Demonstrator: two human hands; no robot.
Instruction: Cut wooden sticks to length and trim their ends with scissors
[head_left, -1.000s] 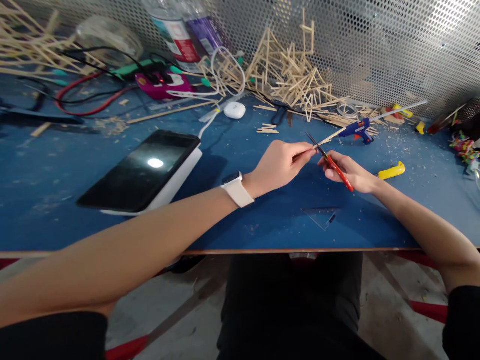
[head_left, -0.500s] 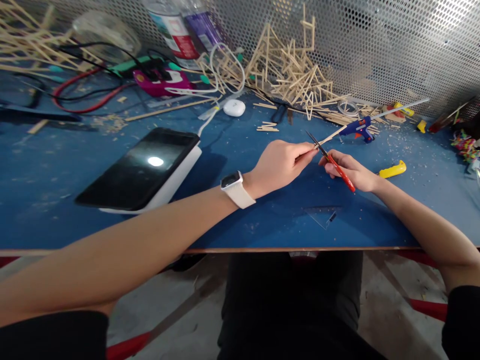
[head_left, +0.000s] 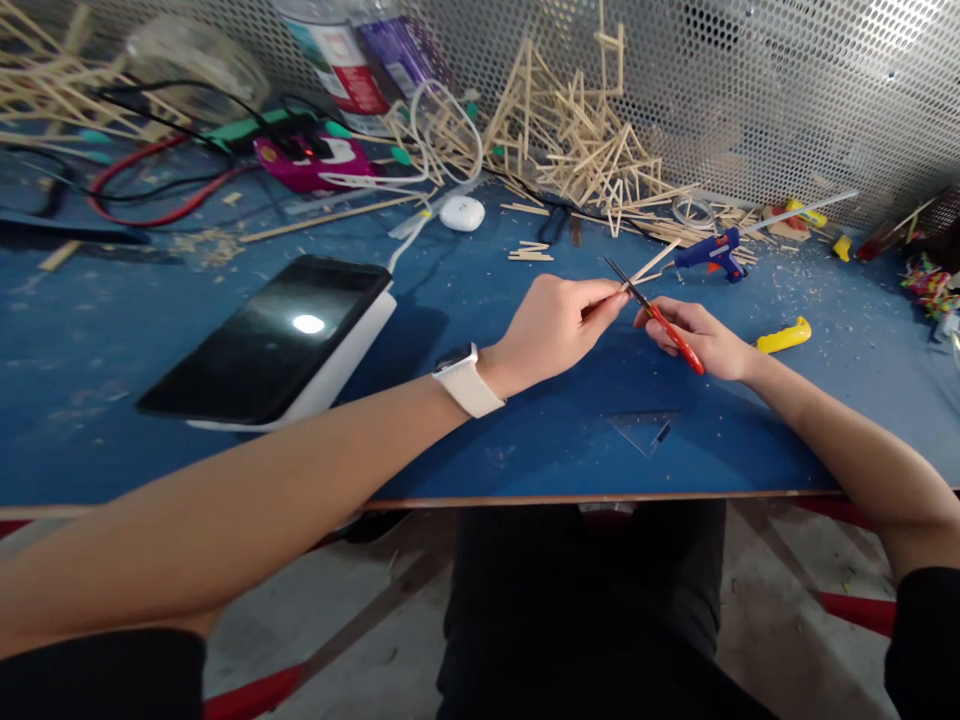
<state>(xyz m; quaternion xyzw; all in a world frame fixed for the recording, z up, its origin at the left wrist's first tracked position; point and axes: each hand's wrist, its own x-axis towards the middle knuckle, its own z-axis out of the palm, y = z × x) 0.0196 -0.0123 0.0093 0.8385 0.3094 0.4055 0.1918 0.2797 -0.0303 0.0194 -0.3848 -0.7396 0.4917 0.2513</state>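
Observation:
My left hand (head_left: 564,318), with a watch at its wrist, pinches thin wooden sticks (head_left: 654,262) between thumb and fingertips. Two stick ends fan out beyond the grip toward the upper right. In my right hand (head_left: 696,338) is a pair of red-handled scissors (head_left: 676,342), fingers closed round the handles. The dark blades cross the sticks just past my left fingertips; whether they bite into the wood I cannot tell. A blue glue gun (head_left: 714,254) with a long glue stick lies just beyond the sticks. Right of my right hand rests a yellow-handled cutter (head_left: 784,336).
A tablet (head_left: 270,340) lies tilted on a white object at left. Short cut sticks (head_left: 531,251) lie beyond my left hand; a stick pile (head_left: 585,150) leans by the perforated metal panel (head_left: 795,90). A clear set square (head_left: 645,432) lies near the table edge. A white earbud case (head_left: 461,213) sits mid-back.
The sticks in my left hand have spread apart into two separate ends. Both hands and the scissors hold nearly the same place; the whole view has shifted slightly.

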